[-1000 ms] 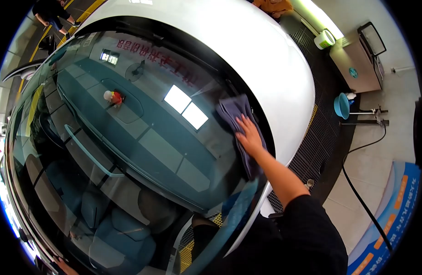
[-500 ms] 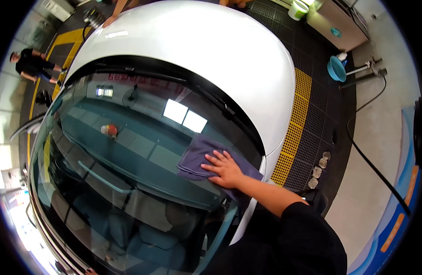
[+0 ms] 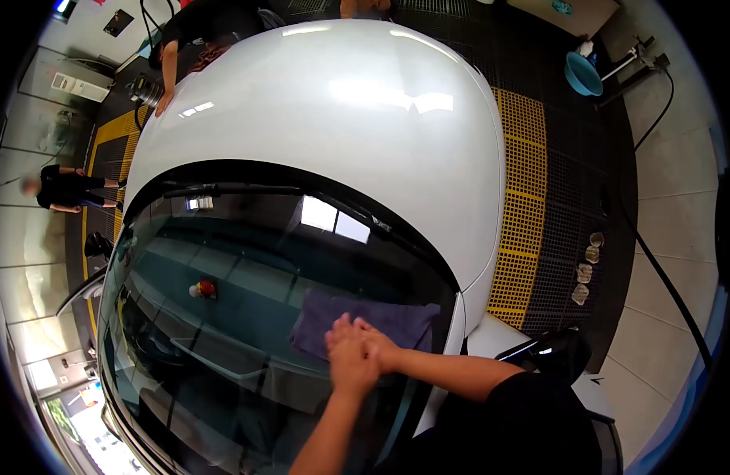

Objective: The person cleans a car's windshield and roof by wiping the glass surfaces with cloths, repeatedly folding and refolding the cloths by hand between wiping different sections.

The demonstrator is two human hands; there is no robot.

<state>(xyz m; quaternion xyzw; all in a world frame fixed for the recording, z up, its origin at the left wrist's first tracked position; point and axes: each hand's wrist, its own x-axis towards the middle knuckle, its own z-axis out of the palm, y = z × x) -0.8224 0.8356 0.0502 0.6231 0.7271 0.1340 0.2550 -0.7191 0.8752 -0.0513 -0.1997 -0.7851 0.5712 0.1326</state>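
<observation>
A purple-grey cloth [image 3: 408, 323] lies spread on the lower right part of the dark windshield [image 3: 246, 277] of a white car. Over its near edge my left hand [image 3: 352, 362] and my right hand [image 3: 382, 350] meet and touch each other. Their fingers overlap and are blurred, so how far they are bent does not show. The left forearm comes up from the bottom of the view, the right one from the black sleeve on the right. Whether either hand presses on the cloth is unclear.
The white hood [image 3: 317, 103] stretches ahead. Another person's hand [image 3: 165, 103] rests on its far left edge, and a person [image 3: 64, 188] stands at the left. A side mirror [image 3: 551, 352], blue basin [image 3: 583, 74] and black hose [image 3: 666, 281] are on the right.
My left hand has come into view and joined my right hand. The cloth, earlier under my spread right hand, now lies flatter. The view has shifted, showing more hood and the person leaning over it.
</observation>
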